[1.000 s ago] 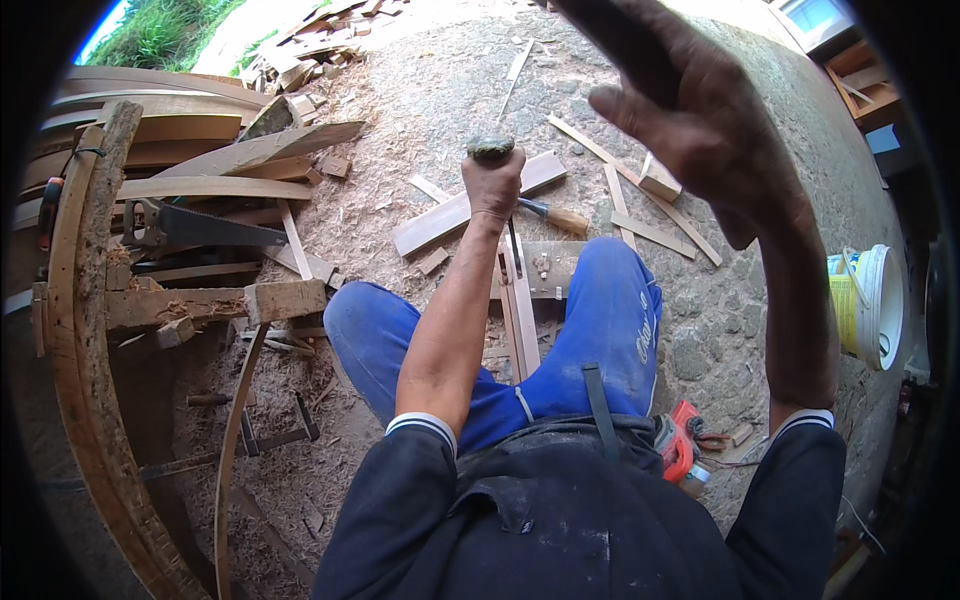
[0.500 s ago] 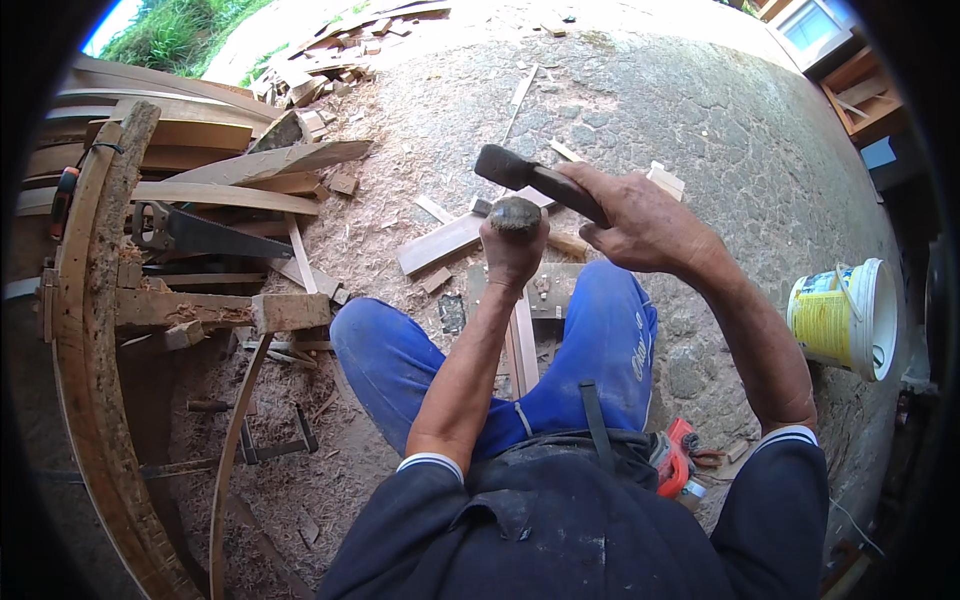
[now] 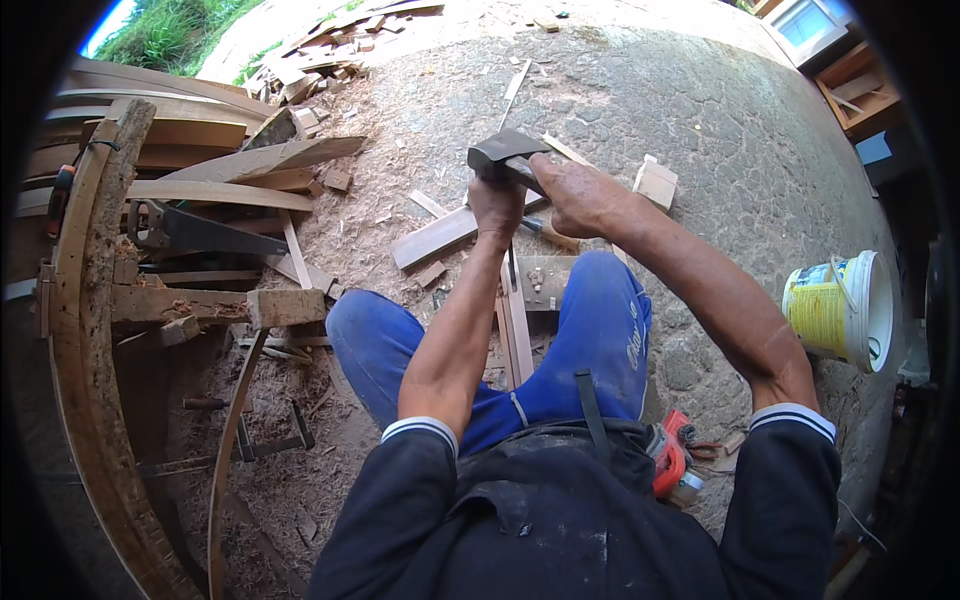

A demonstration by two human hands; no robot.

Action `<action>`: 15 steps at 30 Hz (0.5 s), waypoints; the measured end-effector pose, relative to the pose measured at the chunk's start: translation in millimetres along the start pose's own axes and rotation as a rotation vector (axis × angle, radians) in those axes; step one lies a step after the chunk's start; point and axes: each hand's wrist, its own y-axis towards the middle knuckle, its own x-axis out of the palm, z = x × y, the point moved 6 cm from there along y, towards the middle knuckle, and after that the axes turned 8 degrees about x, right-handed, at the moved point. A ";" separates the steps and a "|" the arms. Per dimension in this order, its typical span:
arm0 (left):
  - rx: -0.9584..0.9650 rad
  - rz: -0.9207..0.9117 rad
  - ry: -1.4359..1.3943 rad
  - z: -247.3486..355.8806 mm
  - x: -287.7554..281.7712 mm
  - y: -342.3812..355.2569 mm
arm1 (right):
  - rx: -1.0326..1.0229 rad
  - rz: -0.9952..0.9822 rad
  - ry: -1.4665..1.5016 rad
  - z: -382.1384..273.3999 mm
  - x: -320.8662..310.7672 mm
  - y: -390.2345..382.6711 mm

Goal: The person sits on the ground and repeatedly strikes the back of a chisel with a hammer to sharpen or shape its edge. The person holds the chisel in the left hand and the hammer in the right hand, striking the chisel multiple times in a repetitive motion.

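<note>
I sit on the ground with my knees apart in blue trousers. My left hand (image 3: 497, 205) is a fist around an upright tool handle, probably a chisel, almost all of it hidden in the fist. It stands over a thin wooden strip (image 3: 517, 330) lying between my legs. My right hand (image 3: 580, 195) grips the handle of a dark-headed hammer (image 3: 505, 150). The hammer head rests right on top of my left fist.
A yellow and white bucket (image 3: 840, 310) stands at the right. A handsaw (image 3: 200, 232) lies on stacked planks at the left, beside a big curved timber (image 3: 85, 360). A short plank (image 3: 440, 235), a wood block (image 3: 655, 183) and a red tool (image 3: 672, 458) lie nearby.
My right hand was raised high a second ago. It has swung the hammer down onto the top of the tool in my left hand, which stayed in place.
</note>
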 end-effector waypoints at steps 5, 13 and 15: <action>0.145 0.126 -0.146 27.8 -16.8 -24.5 | -0.121 0.103 0.300 31.2 -42.3 -35.5; -0.191 0.008 -0.163 -61.1 21.2 11.9 | -0.204 0.987 0.517 11.4 -114.4 3.3; -0.140 0.102 -0.230 -20.4 2.4 0.9 | 0.081 -0.091 -0.002 21.8 3.0 10.8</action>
